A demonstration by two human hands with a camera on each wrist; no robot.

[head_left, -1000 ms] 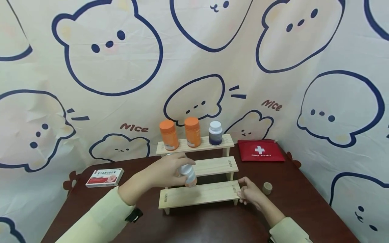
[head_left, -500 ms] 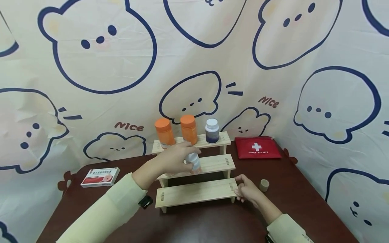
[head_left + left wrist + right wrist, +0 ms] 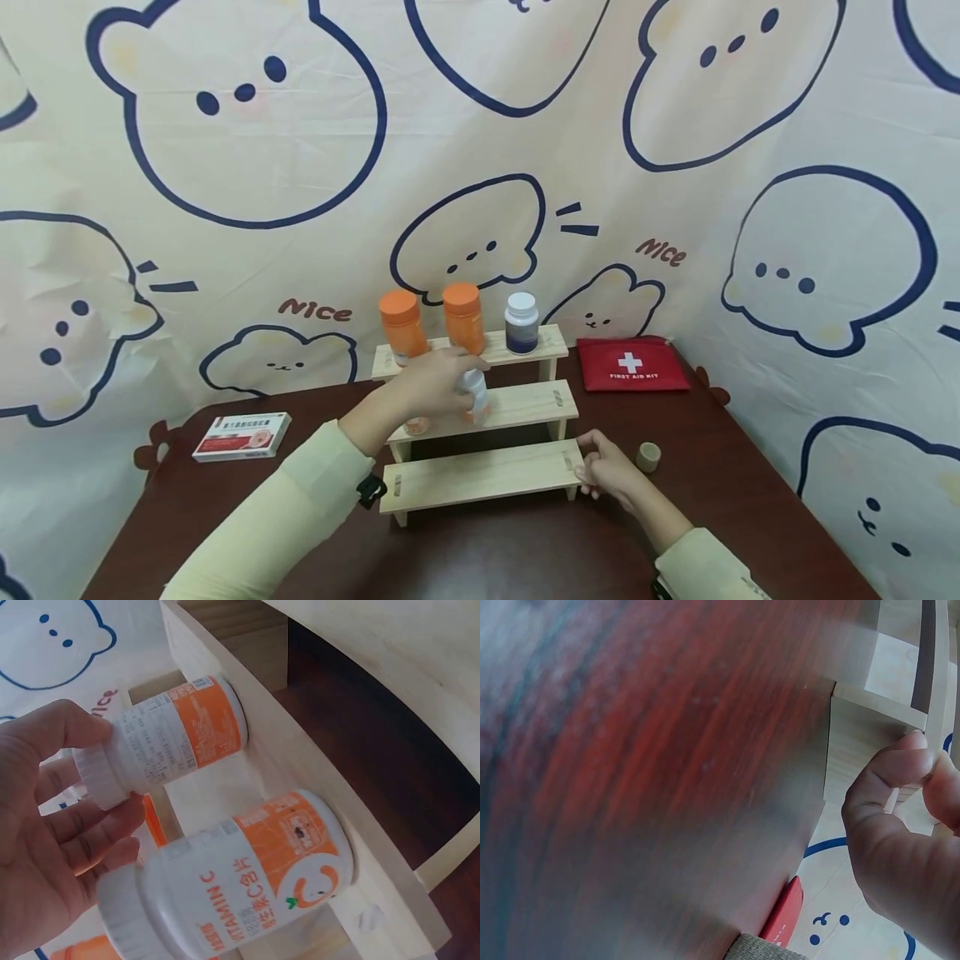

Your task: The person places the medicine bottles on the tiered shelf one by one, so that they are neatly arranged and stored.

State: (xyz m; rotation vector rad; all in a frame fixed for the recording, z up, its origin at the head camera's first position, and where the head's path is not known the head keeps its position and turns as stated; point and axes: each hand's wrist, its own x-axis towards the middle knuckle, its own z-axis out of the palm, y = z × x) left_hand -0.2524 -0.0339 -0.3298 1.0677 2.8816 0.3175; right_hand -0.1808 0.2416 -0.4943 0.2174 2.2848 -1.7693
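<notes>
My left hand (image 3: 431,387) grips a white-and-orange pill bottle (image 3: 475,390) by its cap. The bottle stands upright on the middle step of a three-step wooden rack (image 3: 525,404). In the left wrist view, thumb and fingers lie round the cap of that bottle (image 3: 180,735). Beside it stands a second, matching bottle (image 3: 240,877) labelled Vitamin C, mostly hidden behind the left hand in the head view. My right hand (image 3: 606,468) pinches the right end of the lowest step (image 3: 480,477); in the right wrist view its thumb and index finger (image 3: 889,769) meet at the board's edge.
Two orange bottles (image 3: 463,321) and a white-capped dark blue bottle (image 3: 522,325) stand on the top step. A red first aid kit (image 3: 632,367) lies behind on the right, a small round wooden piece (image 3: 648,456) nearer. A medicine box (image 3: 242,436) lies at left.
My left hand has carried the bottle back and up from above the lowest step onto the middle step. The right hand has kept its hold on the rack. The head view has shifted slightly.
</notes>
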